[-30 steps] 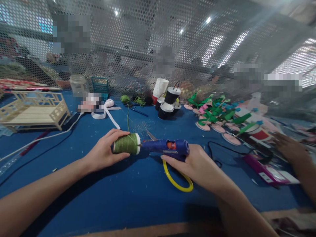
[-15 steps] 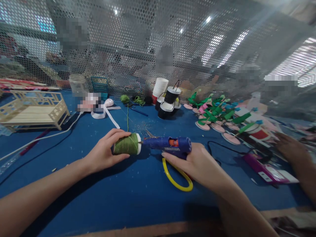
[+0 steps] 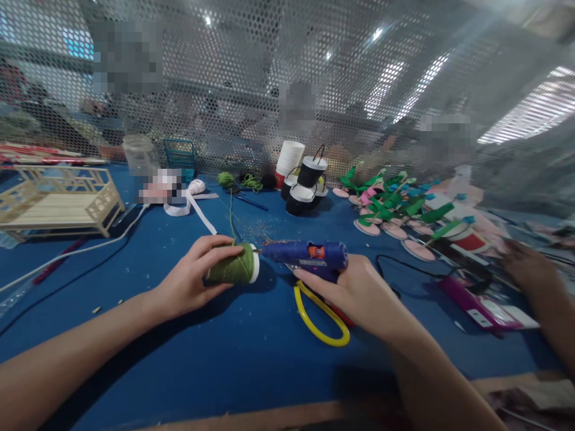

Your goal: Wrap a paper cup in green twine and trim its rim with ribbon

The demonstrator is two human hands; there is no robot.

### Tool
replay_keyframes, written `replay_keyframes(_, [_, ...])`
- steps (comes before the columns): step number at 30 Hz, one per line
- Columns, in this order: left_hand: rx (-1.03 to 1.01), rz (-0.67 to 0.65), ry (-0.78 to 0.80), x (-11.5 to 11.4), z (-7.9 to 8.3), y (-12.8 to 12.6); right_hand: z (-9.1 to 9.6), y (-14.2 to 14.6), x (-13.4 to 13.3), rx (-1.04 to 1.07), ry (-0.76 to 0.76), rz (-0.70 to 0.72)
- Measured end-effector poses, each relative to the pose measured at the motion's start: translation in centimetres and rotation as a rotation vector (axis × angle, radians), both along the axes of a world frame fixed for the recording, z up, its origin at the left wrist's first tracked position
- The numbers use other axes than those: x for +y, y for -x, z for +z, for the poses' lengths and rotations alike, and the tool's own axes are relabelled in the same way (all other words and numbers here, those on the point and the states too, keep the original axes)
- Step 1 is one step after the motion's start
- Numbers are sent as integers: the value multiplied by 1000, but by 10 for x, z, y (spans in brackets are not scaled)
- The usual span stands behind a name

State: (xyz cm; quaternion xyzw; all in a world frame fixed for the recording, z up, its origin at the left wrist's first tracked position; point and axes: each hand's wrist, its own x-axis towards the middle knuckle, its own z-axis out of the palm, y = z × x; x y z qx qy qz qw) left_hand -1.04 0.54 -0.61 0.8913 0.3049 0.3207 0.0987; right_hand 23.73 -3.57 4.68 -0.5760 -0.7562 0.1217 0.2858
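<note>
My left hand [image 3: 191,278] is wrapped round a small cup wound in green thread [image 3: 233,269], lying on its side on the blue table [image 3: 202,359]. A strand of the green thread [image 3: 232,209] runs from it to a ball at the back. My right hand [image 3: 359,293] grips a blue hot-glue gun [image 3: 309,254], its nozzle touching the cup's white rim. Scissors with yellow handles [image 3: 321,314] lie under the right hand.
A perforated metal screen [image 3: 287,90] stands behind the table. Black and white cups [image 3: 305,179], green and pink craft pieces [image 3: 395,209], a white ribbon [image 3: 193,206] and a stick-built bench [image 3: 58,200] lie at the back. Another person's hand [image 3: 534,275] rests near a purple tool [image 3: 471,299] at right.
The glue gun has lifted slightly and its nozzle stays at the cup's rim. My left hand has turned the cup a little. The view has shifted slightly.
</note>
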Motion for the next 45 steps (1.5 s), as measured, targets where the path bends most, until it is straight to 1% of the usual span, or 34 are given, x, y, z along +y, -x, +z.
replay_keyframes(10, [30,-31,-91,0,-4,0,2,1,1,2,-1,-11])
replay_keyframes(17, [17,-38,-112,1,-3,0,1,0,2,4,16,-14])
replay_keyframes(22, [26,-18,-83,1,-2,0,2,0,0,-11,8,-15])
replay_keyframes(31, [-18,0,-42,0,-1,-1,1,-1,-2,-12,3,-3])
replay_keyframes(35, [-38,19,-1,0,0,0,1,-1,-3,-7,-1,11])
replay_keyframes(45, [-47,55,49,3,0,1,2,1,-5,-14,38,18])
